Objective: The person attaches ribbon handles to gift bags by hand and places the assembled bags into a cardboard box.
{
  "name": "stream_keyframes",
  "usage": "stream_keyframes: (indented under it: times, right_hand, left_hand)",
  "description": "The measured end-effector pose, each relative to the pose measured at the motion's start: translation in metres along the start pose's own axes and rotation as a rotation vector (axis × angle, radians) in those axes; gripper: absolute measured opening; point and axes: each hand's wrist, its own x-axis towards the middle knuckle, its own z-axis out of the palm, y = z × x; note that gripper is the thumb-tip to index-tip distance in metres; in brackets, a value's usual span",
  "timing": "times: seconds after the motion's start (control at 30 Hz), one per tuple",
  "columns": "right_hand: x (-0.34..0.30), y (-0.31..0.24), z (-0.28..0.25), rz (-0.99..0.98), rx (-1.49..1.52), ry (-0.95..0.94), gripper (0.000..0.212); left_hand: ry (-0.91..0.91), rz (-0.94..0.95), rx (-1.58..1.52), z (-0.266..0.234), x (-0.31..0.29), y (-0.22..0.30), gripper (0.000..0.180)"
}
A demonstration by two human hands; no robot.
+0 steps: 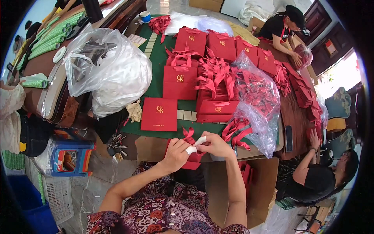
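At the table's near edge, both my hands are closed at the top of a red paper gift bag (pixel 191 164). My left hand (pixel 176 154) grips its left side, with white tape wrapped on a finger. My right hand (pixel 216 146), also taped, pinches a red ribbon (pixel 188 135) at the bag's upper edge. The fingers hide where ribbon and bag meet. Just beyond my hands, a flat red bag (pixel 159 114) with a gold emblem lies on the table. Loose red ribbons (pixel 237 130) spread to the right of my right hand.
Stacked red bags (pixel 180 82) cover the green mat, beside a clear plastic bag (pixel 261 97) of ribboned pieces. A large white plastic bag (pixel 113 74) stands left. A phone (pixel 288 137) lies right. Two people work at right. An open cardboard box (pixel 265 191) stands below.
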Motion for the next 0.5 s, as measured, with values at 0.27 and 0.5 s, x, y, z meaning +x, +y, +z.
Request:
stream_keyframes:
  times: [0.27,0.5]
  right_hand:
    - [0.011,0.004,0.006,0.166,0.185,0.482,0.018]
    - [-0.036,0.009,-0.005,0.082,-0.066,0.917,0.016]
  left_hand:
    - [-0.145,-0.105,-0.083,-0.002,0.008,0.002,0.016]
    - [-0.112,-0.311,-0.057,0.006,0.016,-0.015,0.021]
